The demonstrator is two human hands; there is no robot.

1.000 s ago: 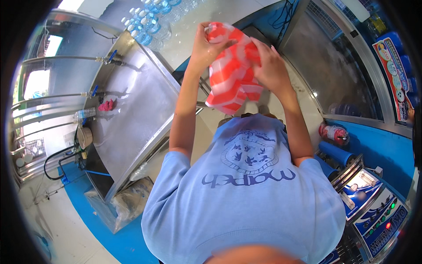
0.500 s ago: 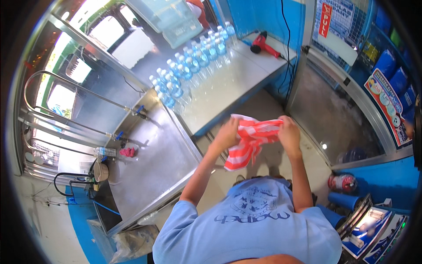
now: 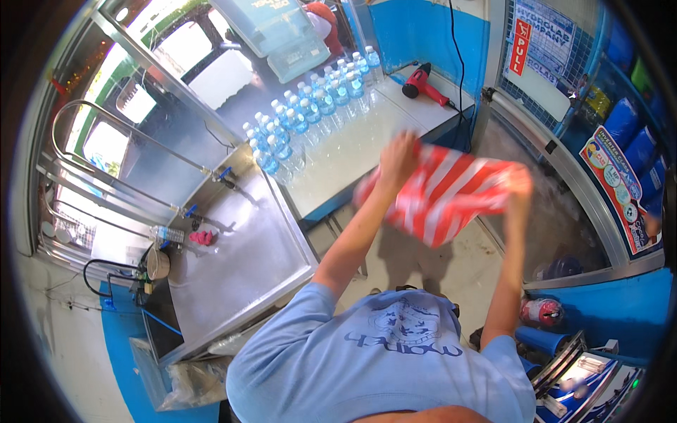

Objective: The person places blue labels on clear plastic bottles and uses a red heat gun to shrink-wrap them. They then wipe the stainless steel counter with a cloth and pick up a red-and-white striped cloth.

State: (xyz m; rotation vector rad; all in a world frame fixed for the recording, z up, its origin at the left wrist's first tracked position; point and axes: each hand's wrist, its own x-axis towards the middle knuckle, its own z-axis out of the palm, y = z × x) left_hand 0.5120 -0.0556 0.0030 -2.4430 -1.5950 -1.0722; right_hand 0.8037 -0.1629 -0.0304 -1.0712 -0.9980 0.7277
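A red-and-white striped plastic bag point(image 3: 448, 194) is stretched out in the air in front of me, blurred by motion. My left hand point(image 3: 400, 158) is closed on its upper left edge. At the bag's right end my right hand point(image 3: 520, 187) grips it too, smeared by motion. Below the bag lies the pale floor, with a shadow on it. To the left of the bag, several clear bottles of bluish liquid with white caps point(image 3: 296, 121) stand in rows on a white counter point(image 3: 331, 166).
A red heat gun point(image 3: 423, 86) lies at the counter's right end, by a black cord. On the left is a steel sink point(image 3: 240, 261) with taps and a pink cloth point(image 3: 203, 237). A glass door point(image 3: 550, 190) stands at the right; blue containers point(image 3: 541, 339) sit at lower right.
The bag was bunched between my hands and is now spread wide. My left hand has risen and moved slightly right; my right hand has swung further right.
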